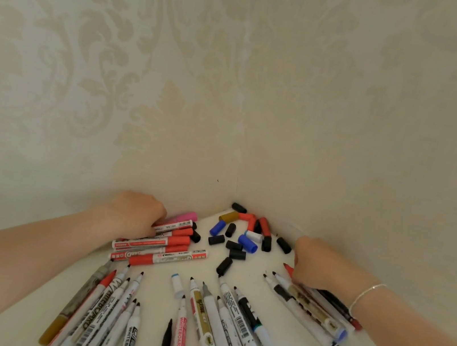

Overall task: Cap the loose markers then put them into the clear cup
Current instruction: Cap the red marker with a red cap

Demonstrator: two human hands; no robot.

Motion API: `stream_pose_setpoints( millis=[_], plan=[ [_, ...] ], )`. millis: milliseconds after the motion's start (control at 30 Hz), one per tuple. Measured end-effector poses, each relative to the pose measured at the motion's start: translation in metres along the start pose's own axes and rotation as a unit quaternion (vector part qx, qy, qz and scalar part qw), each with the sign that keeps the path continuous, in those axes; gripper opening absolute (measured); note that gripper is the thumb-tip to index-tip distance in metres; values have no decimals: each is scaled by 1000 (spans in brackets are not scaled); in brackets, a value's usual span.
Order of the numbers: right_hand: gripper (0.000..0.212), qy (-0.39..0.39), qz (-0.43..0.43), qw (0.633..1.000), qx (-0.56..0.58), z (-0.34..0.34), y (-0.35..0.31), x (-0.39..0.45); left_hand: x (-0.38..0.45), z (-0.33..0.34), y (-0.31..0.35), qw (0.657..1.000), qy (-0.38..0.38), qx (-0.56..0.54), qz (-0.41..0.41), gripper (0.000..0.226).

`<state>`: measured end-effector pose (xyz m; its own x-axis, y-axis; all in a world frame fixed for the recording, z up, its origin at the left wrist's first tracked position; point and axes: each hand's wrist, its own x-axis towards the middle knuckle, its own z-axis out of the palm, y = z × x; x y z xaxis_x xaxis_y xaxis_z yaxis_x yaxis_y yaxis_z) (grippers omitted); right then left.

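My left hand (137,213) lies with curled fingers over the ends of a row of capped markers (161,247), red-capped ones and a pink one, at the back left of the white table (235,275). My right hand (317,264) curls down over a bundle of uncapped markers (316,312) at the right; a red tip (287,268) pokes out beside its fingers. Loose caps (244,235) in black, blue, red, white and gold lie in the corner between the hands. Several more uncapped markers (216,314) fan out across the front. No clear cup is in view.
Two wallpapered walls (235,84) meet in a corner right behind the caps and close the table in at the back. A thin bracelet (366,293) is on my right wrist. Another fan of uncapped markers (106,312) lies at the front left.
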<state>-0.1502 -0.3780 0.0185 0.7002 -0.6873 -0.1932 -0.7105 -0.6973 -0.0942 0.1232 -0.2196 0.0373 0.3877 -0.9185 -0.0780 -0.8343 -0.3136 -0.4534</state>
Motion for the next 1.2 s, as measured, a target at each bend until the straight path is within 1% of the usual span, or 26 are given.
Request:
stream_pose_setpoints(
  millis=[133, 267, 367, 433, 467, 500, 567, 600, 633, 700, 800, 867, 933, 1067, 1200],
  plan=[
    [37, 23, 14, 1000, -3, 4, -2, 2, 1, -2, 3, 1000, 6, 6, -4, 22],
    [35, 49, 17, 999, 4, 7, -4, 3, 3, -12, 16, 999, 49, 5, 5, 26],
    [16, 82, 21, 996, 33, 4, -3, 2, 6, -25, 37, 994, 100, -46, 28, 24],
    [17, 122, 29, 985, 117, 0, 0, 4, 12, -31, 52, 986, 113, -117, 35, 25],
    [16, 146, 27, 969, 197, -2, 2, 6, 17, -34, 59, 981, 110, -156, 35, 26],
    [13, 164, 19, 941, 295, -4, 3, 6, 23, -35, 66, 975, 107, -193, 33, 26],
    [9, 164, -3, 862, 480, -7, 2, 6, 38, -37, 79, 959, 101, -264, 32, 28],
    [9, 157, -11, 825, 543, -8, 1, 5, 45, -38, 85, 948, 99, -299, 36, 28],
    [8, 151, -16, 797, 584, -9, 0, 3, 52, -39, 91, 938, 96, -331, 43, 29],
    [6, 144, -20, 757, 637, -9, -2, 1, 67, -42, 103, 923, 84, -373, 52, 30],
    [10, 132, -19, 713, 689, -7, -3, 1, 88, -39, 117, 906, 70, -416, 31, 28],
    [13, 119, -18, 692, 712, -7, -2, 3, 100, -36, 125, 904, 55, -424, 3, 26],
    [15, 108, -19, 681, 724, -8, -1, 3, 108, -33, 130, 907, 44, -417, -22, 22],
    [14, 107, -18, 696, 710, -9, 1, 3, 115, -31, 134, 911, 35, -408, -54, 11],
    [14, 106, -22, 709, 696, -6, -2, 7, 117, -26, 132, 893, 36, -441, -81, 22]
  ],
)
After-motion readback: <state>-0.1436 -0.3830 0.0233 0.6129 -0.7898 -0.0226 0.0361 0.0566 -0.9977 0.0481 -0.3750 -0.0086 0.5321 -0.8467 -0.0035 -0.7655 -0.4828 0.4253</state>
